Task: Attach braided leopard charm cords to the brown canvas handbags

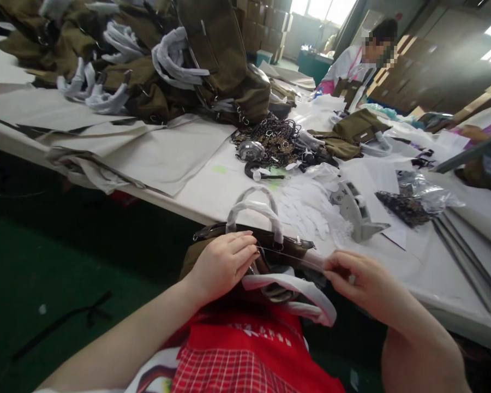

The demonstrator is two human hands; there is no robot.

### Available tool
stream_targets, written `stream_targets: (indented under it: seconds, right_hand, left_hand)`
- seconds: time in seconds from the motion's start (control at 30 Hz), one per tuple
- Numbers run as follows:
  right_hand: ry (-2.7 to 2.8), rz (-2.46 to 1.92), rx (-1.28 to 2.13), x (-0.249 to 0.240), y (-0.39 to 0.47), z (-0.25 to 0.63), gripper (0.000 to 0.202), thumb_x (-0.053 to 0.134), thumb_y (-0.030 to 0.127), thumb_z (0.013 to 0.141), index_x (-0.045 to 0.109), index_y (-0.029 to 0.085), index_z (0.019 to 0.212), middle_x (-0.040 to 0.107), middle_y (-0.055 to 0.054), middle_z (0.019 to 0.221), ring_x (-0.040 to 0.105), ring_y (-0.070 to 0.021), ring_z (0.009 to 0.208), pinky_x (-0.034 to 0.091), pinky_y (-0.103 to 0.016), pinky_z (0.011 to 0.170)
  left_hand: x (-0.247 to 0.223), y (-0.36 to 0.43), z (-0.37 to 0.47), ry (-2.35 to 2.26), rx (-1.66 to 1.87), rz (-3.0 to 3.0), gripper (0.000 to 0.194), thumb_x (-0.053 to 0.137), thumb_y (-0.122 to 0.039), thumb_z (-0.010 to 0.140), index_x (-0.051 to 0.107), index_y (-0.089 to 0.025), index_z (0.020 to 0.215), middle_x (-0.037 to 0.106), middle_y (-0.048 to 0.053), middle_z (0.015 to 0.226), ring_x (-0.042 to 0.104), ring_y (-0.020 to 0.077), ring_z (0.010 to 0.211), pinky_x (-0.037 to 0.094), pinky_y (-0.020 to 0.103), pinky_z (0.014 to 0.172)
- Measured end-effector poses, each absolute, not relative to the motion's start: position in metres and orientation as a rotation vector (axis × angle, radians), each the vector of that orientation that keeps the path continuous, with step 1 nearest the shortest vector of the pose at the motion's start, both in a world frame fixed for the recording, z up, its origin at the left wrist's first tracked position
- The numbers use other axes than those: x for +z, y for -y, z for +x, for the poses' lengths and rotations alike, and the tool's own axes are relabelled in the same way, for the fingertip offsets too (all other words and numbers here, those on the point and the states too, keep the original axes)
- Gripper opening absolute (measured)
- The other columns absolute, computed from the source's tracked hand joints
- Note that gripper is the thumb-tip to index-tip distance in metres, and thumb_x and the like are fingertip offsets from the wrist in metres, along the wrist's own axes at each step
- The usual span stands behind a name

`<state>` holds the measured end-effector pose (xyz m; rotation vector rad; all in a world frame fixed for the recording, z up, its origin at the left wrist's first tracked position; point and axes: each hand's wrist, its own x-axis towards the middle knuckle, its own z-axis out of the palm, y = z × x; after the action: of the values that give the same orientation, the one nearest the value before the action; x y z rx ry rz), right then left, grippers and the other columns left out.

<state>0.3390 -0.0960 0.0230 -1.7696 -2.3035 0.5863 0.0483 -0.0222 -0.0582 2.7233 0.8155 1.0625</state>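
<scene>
An olive-brown handbag (196, 256) with handles wrapped in white (311, 297) rests against the table's front edge, above a red apron. My left hand (225, 262) lies on the bag's open top, its fingers pressed together near the zipper; what they grip is too small to name. A thin pale thread (290, 254) runs from there to the right. My right hand (352, 275) pinches the thread's other end beside the bag's right end.
Olive bags (139, 82) are piled at the back left of the white table (204, 188). Dark cords and chains (278, 139), a grey tape dispenser (355, 210) and a plastic bag of chains (413, 202) lie beyond the handbag. A person (347, 65) works at the back.
</scene>
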Motion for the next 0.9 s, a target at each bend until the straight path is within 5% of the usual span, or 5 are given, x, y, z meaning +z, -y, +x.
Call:
stream_targets:
  seconds: [0.13, 0.3, 0.47, 0.63, 0.9]
  right_hand:
    - [2.045, -1.799, 0.045, 0.022, 0.094, 0.317, 0.022, 0.061, 0.032, 0.09, 0.065, 0.02, 0.108, 0.066, -0.009, 0.114, 0.058, -0.012, 0.06, 0.051, -0.029, 0.063]
    - [2.287, -1.502, 0.419, 0.018, 0.068, 0.258, 0.04, 0.053, 0.019, 0.093, 0.053, 0.017, 0.133, 0.057, -0.013, 0.135, 0.066, -0.0183, 0.092, 0.053, -0.031, 0.083]
    - [2.432, -1.484, 0.627, 0.001, 0.041, 0.234, 0.022, 0.05, 0.026, 0.097, 0.071, 0.018, 0.097, 0.073, -0.008, 0.095, 0.066, -0.0198, 0.088, 0.049, -0.031, 0.082]
    - [1.844, -1.504, 1.16, -0.005, 0.038, 0.239, 0.033, 0.047, 0.036, 0.096, 0.072, 0.015, 0.089, 0.056, 0.002, 0.051, 0.049, -0.0102, 0.047, 0.037, -0.021, 0.048]
    - [1.889, -1.407, 1.26, -0.01, 0.041, 0.229, 0.028, 0.049, 0.021, 0.084, 0.067, 0.015, 0.064, 0.06, 0.002, 0.057, 0.05, -0.0093, 0.055, 0.037, -0.02, 0.054]
  left_hand:
    - [-0.06, 0.021, 0.053, -0.834, 1.062, 2.675, 0.013, 0.057, -0.02, 0.094, 0.068, -0.015, 0.098, 0.075, 0.006, 0.106, 0.068, 0.0203, 0.106, 0.054, 0.035, 0.097]
    - [-0.061, 0.024, 0.053, -0.849, 1.072, 2.658, 0.014, 0.056, -0.021, 0.094, 0.068, -0.015, 0.098, 0.074, 0.007, 0.106, 0.067, 0.0211, 0.107, 0.054, 0.036, 0.098]
    - [-0.065, 0.032, 0.04, -0.983, 1.093, 2.522, 0.016, 0.056, -0.021, 0.093, 0.07, -0.015, 0.099, 0.073, 0.01, 0.112, 0.067, 0.0218, 0.107, 0.055, 0.037, 0.096]
    - [-0.064, 0.033, 0.033, -1.156, 1.139, 2.003, 0.023, 0.053, -0.021, 0.093, 0.075, -0.017, 0.086, 0.073, 0.009, 0.108, 0.069, 0.0198, 0.099, 0.057, 0.034, 0.09]
    - [-0.063, 0.019, 0.029, -1.101, 1.05, 1.755, 0.024, 0.055, -0.022, 0.092, 0.077, -0.018, 0.083, 0.074, 0.007, 0.103, 0.07, 0.0186, 0.095, 0.057, 0.032, 0.086]
